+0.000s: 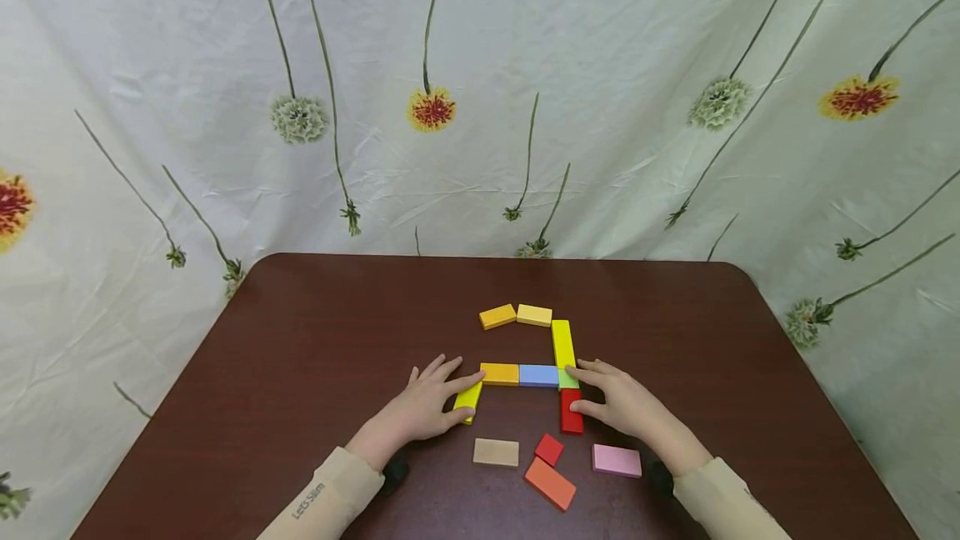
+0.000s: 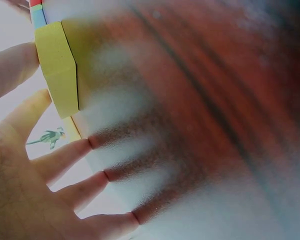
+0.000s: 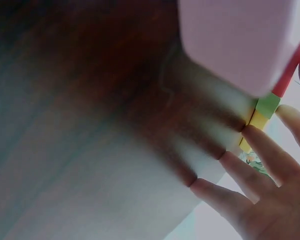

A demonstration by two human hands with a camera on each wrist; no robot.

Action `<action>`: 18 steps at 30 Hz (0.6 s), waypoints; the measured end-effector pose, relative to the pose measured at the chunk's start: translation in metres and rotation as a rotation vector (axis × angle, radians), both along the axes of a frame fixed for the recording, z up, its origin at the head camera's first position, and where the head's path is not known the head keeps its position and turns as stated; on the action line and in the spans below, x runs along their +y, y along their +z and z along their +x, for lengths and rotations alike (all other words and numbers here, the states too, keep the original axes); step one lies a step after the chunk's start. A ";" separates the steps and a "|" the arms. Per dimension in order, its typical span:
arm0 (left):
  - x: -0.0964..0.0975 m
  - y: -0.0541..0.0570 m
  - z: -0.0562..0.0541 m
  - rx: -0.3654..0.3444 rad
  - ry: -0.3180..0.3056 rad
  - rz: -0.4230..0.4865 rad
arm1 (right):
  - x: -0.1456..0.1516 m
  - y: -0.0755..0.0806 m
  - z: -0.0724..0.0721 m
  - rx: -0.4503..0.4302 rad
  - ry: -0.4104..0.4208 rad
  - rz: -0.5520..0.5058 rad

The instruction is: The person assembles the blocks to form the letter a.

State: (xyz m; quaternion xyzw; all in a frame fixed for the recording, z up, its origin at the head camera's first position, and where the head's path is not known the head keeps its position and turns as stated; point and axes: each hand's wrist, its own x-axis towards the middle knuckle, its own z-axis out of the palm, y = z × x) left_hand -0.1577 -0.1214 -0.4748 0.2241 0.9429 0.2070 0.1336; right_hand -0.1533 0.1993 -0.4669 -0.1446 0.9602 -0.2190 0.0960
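My left hand point(image 1: 420, 407) lies with spread fingers beside a tilted yellow block point(image 1: 468, 405). Its thumb touches the block's near end and its index finger the far end, close to a yellow-orange block point(image 1: 499, 374). That one adjoins a blue block point(image 1: 538, 376) in a row, which ends at a small green block point(image 1: 568, 378). Below the green block is a red block point(image 1: 572, 413); above it, a long bright yellow block point(image 1: 562, 343). My right hand point(image 1: 630, 402) has its fingers extended, index at the green block and thumb on the red one.
Two blocks, one light yellow point(image 1: 534, 315) and one golden point(image 1: 498, 317), lie beyond the row. Nearer lie a beige block point(image 1: 496, 452), a small red block point(image 1: 549, 449), an orange block point(image 1: 551, 484) and a pink block point(image 1: 617, 460). A flowered curtain point(image 1: 480, 182) hangs behind the dark table point(image 1: 337, 323).
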 end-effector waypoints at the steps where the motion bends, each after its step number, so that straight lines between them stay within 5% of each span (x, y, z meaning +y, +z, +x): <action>1: 0.000 0.000 0.000 0.001 -0.001 0.004 | 0.000 0.000 0.000 -0.006 0.004 0.004; 18: -0.001 -0.001 0.000 0.010 0.015 0.044 | 0.000 -0.001 -0.003 -0.010 -0.004 0.028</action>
